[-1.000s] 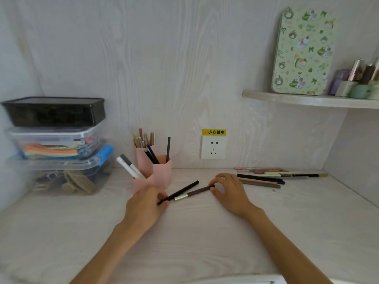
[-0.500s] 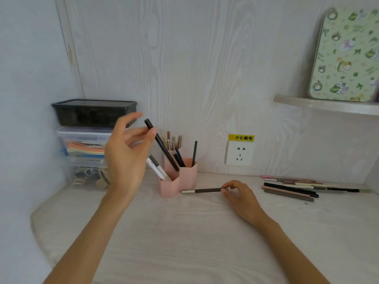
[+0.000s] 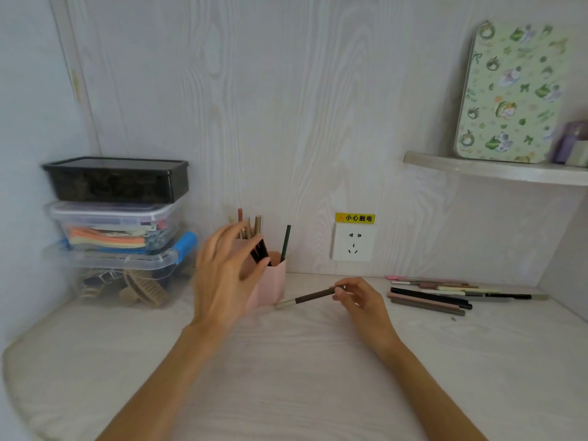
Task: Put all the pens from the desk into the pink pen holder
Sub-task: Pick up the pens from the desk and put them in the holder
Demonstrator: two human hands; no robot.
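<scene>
Pink pen holder [image 3: 270,281] standing on the table [image 3: 286,377] near the back wall, serving as the reference landmark. Left hand [image 3: 222,275] raised directly in front of the holder, fingers [image 3: 229,233] spread and released, gripping nothing; a black pen [image 3: 260,249] leans in the holder just beside them, with a dark green pen [image 3: 285,243] upright in the holder's right compartment. Right hand [image 3: 359,300] to the right of the holder, its fingertips pinching the end of a brown pen [image 3: 313,296], whose silver tip lies close to the holder's base. Further right of the holder, a cluster of loose pens [image 3: 445,294] lies flat on the table. Left of the holder, stacked plastic boxes [image 3: 117,224].
</scene>
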